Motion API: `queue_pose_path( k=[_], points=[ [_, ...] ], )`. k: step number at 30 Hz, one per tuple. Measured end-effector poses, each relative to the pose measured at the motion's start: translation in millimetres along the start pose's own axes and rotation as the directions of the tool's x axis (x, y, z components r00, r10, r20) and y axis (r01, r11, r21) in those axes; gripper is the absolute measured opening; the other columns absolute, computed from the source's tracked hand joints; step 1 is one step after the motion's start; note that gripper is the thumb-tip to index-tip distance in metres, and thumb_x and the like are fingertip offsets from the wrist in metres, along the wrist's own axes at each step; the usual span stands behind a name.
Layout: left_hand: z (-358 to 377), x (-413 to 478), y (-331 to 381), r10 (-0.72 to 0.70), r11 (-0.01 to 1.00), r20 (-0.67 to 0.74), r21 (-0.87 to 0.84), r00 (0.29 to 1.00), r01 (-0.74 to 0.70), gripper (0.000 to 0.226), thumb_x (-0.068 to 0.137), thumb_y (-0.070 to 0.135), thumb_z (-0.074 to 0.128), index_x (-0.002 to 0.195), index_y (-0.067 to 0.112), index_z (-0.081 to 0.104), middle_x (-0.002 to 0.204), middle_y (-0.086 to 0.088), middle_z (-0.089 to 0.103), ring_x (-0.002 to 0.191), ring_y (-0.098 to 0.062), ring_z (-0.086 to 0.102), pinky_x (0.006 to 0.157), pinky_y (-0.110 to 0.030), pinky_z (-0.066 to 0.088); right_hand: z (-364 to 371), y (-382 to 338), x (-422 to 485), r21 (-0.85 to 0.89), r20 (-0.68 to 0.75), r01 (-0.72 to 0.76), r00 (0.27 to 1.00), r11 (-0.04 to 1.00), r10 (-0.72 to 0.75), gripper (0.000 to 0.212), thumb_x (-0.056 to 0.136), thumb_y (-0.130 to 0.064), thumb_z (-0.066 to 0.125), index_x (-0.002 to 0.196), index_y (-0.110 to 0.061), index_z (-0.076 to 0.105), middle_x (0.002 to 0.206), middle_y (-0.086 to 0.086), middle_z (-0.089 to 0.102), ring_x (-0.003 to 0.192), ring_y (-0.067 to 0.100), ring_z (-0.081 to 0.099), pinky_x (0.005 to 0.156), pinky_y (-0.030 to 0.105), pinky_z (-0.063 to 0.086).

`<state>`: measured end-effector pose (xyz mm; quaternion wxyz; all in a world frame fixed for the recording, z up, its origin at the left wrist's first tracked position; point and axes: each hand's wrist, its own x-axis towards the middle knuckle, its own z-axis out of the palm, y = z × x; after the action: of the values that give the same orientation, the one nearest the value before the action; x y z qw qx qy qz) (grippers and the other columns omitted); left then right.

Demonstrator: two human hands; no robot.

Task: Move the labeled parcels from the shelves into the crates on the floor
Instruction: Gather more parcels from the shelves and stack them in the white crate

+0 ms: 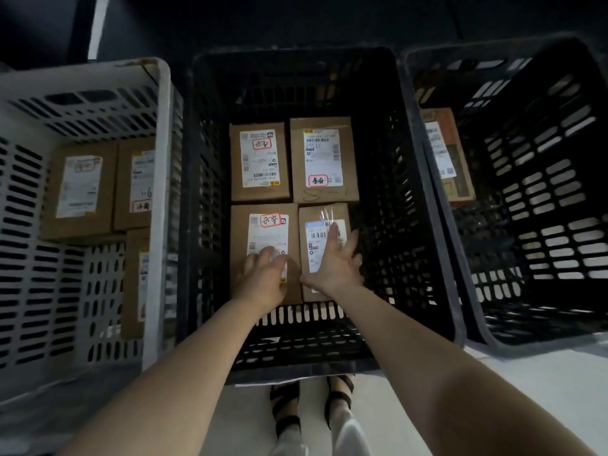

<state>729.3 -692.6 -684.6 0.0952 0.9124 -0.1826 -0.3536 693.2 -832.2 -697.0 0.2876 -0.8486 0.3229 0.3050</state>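
Four brown cardboard labelled parcels [260, 161] lie in the middle black slotted crate [296, 343], left hand [263, 274] and right hand [335, 261] open-fingered on the nearest two, gripping nothing; shelves unseen.

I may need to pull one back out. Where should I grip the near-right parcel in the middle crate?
The near-right parcel lies flat, with parcels tight against its left and far edges; only its right side faces bare crate floor. Probably best to hook that right long edge from above and tip it up.
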Motion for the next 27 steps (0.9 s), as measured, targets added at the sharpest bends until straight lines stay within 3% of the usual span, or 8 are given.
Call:
queue_pose_path(
  k=[8,11,14,19,23,27],
  points=[
    [3.8,-2.9,3.1,-0.005,0.998,-0.006,-0.061,1.000,0.005,0.057,0.087,0.019,0.058,0.140,0.025,0.037,0.153,-0.004,0.016,0.138,-0.028,0.014,0.113,-0.045,0.026,-10.7,6.6,-1.5,-0.094,0.040,0.071,0.997,0.993,-0.067,0.112,0.080,-0.041,0.073,0.150,-0.037,-0.014,0.155,0.013,-0.029,0.145,0.043,-0.005,0.112,0.062,0.022],
    [-12.8,-14.8,8.6,0.023,1.000,-0.041,-0.003,0.999,-0.023,0.052,0.090,0.022,0.053,0.139,0.023,0.038,0.148,-0.006,0.029,0.134,-0.029,0.025,0.107,-0.043,0.033,-27.2,4.4,-15.2,-0.295,-0.019,0.157,0.985,0.942,-0.170,0.088,0.088,-0.042,0.063,0.152,-0.031,0.004,0.159,0.013,-0.010,0.145,0.039,0.004,0.109,0.059,0.025],
    [-38.9,-36.4,14.3,0.050,0.997,-0.113,0.058,0.992,-0.044,0.052,0.091,0.023,0.050,0.141,0.022,0.037,0.140,-0.005,0.042,0.126,-0.027,0.041,0.098,-0.039,0.041,-46.4,-1.3,-39.0,-0.502,-0.057,0.284,0.932,0.817,-0.359,0.060,0.096,-0.035,0.052,0.148,-0.023,0.024,0.157,0.014,0.011,0.142,0.037,0.018,0.105,0.051,0.034],
    [-83.0,-94.8,21.5,0.088,0.982,-0.293,0.183,0.952,-0.034,0.043,0.093,0.025,0.047,0.136,0.021,0.044,0.129,-0.003,0.054,0.116,-0.023,0.050,0.093,-0.037,0.041,-82.2,-27.4,-88.5,-0.597,-0.053,0.407,0.840,0.691,-0.540,0.046,0.097,-0.023,0.047,0.141,-0.019,0.036,0.147,0.012,0.033,0.132,0.036,0.035,0.102,0.046,0.038],
    [-126.2,-171.7,13.3,0.067,0.958,-0.505,0.274,0.860,0.087,0.036,0.095,0.027,0.043,0.130,0.026,0.049,0.123,0.002,0.057,0.114,-0.022,0.051,0.092,-0.035,0.040,-111.9,-69.0,-149.4,-0.590,-0.030,0.592,0.664,0.550,-0.747,0.048,0.099,-0.031,0.045,0.144,-0.020,0.034,0.152,0.010,0.029,0.136,0.036,0.032,0.105,0.049,0.035],
    [-174.0,-286.9,-8.7,-0.006,0.946,-0.729,0.218,0.684,0.241,0.035,0.091,0.026,0.044,0.123,0.023,0.058,0.115,0.001,0.063,0.109,-0.025,0.056,0.090,-0.038,0.042,-125.6,-131.3,-239.0,-0.574,-0.063,0.750,0.360,0.329,-0.931,0.049,0.096,-0.031,0.049,0.143,-0.018,0.041,0.144,0.011,0.042,0.127,0.038,0.042,0.095,0.046,0.044]
  ],
)
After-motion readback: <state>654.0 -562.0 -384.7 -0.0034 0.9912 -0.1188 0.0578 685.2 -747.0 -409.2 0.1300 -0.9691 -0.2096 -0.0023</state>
